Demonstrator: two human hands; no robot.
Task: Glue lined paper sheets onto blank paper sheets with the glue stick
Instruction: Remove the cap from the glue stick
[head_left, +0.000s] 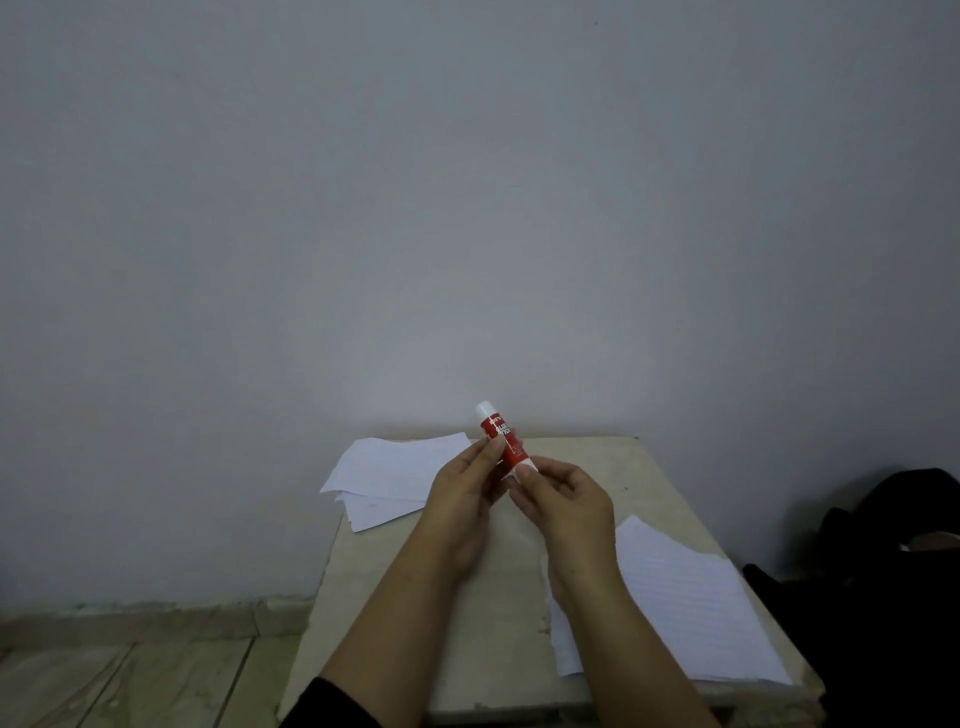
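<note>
Glue stick (500, 439): red label, white cap, held above worktop (524, 613) at frame centre. Long axis near upright, capped end tilted toward upper left. Left hand (462, 499) grips mid-body; right hand (563, 501) pinches lower white end. Lined paper sheets (691, 608) at lower right near worktop edge; second paper pile (387, 475) at left overhanging far-left edge. Bare worktop between piles, under wrists

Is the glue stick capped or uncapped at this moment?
Cannot tell for sure. The glue stick shows a white upper end; the right hand pinches its lower end, the left hand its middle. No loose cap shows.
</note>
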